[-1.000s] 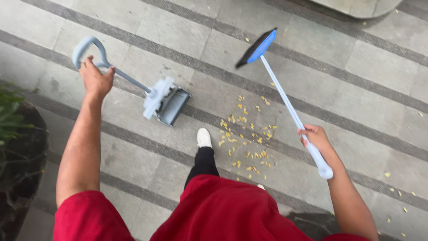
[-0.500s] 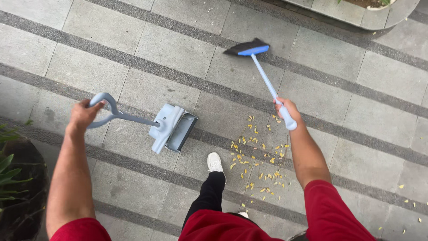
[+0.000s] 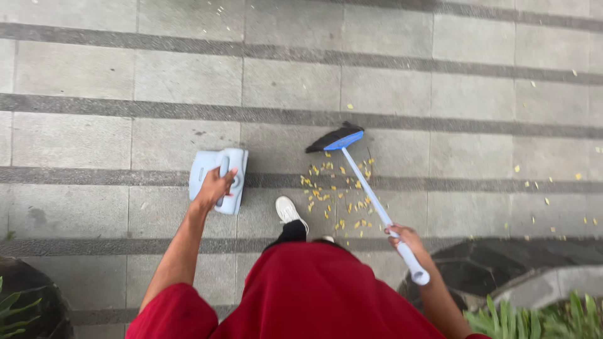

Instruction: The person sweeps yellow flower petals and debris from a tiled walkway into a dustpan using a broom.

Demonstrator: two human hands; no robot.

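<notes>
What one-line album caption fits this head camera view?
Left hand on a pale blue dustpan, right hand holding a broom beside scattered yellow petals on grey paving.

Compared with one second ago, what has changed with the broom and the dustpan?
The broom head came down onto the paving beside the yellow petals. The dustpan now sits directly under the left hand. The right hand holds the broom as before.

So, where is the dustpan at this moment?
In the head view the pale blue dustpan is left of centre on the grey paving, under the left hand, which grips its handle. The white shoe is to its right.
</notes>
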